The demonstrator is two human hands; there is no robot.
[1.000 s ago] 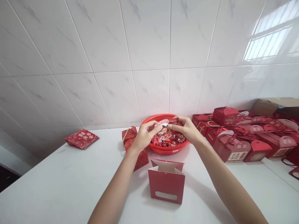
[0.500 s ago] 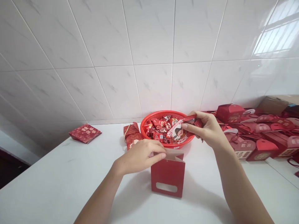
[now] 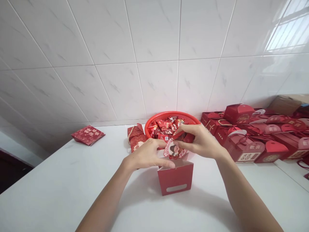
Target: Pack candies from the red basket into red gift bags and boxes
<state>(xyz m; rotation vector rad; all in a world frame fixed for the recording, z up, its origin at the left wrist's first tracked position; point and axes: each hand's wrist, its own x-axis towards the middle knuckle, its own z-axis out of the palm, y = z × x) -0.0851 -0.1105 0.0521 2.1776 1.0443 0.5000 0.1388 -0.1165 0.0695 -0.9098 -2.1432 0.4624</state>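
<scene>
A small red paper gift box (image 3: 176, 178) with a white slot near its base stands on the table, its top flaps open. My left hand (image 3: 147, 154) is at its mouth, thumb against the front rim; its fingers reach toward the back and are partly hidden. Just over the opening, my right hand (image 3: 201, 141) pinches a red candy packet (image 3: 175, 149) with a cartoon figure and a white-and-red border. Behind the box sits a red plastic basket (image 3: 156, 116) of wrapped candies (image 3: 166, 125), partly covered by the right hand.
Left of the basket stand red patterned boxes (image 3: 135, 132) with a cord handle. A flat red packet (image 3: 88, 135) lies farther left. Many red gift boxes (image 3: 248, 146) crowd the right, near a cardboard box (image 3: 285, 104). A tiled wall (image 3: 156, 87) backs the white table (image 3: 72, 180).
My right hand has brought the candy packet left and down from the basket to the box's mouth. My left hand has spread the opening wider, and the box looks tilted.
</scene>
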